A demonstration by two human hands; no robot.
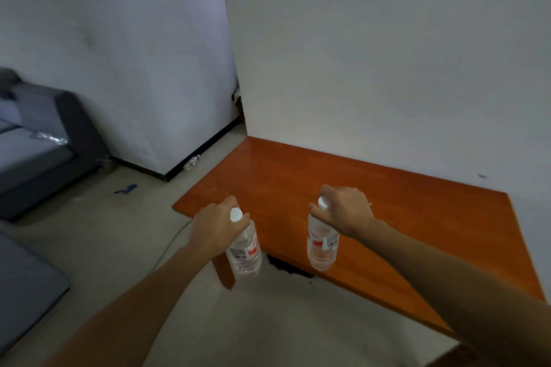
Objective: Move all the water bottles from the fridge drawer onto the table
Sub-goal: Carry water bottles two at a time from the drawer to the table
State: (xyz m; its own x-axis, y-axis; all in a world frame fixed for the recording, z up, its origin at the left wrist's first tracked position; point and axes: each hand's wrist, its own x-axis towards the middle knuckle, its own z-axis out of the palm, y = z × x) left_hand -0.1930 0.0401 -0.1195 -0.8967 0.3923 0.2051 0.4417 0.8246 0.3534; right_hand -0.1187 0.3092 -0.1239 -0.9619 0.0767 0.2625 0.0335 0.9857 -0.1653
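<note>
Two clear water bottles with white caps and red-and-white labels hang upright in the air, one in each hand. My left hand (216, 228) grips the neck of the left bottle (246, 253), which hangs over the near left corner of the orange wooden table (402, 217). My right hand (346, 211) holds the right bottle (322, 244) by its neck, over the table's front edge. Neither bottle touches the tabletop. The fridge drawer is out of view.
The table stands against a white wall. To the left lie pale floor, a grey sofa (38, 143) with a crumpled clear bottle on it, another clear bottle (191, 162) by the skirting, and a blue scrap (126, 188). A cable runs along the floor.
</note>
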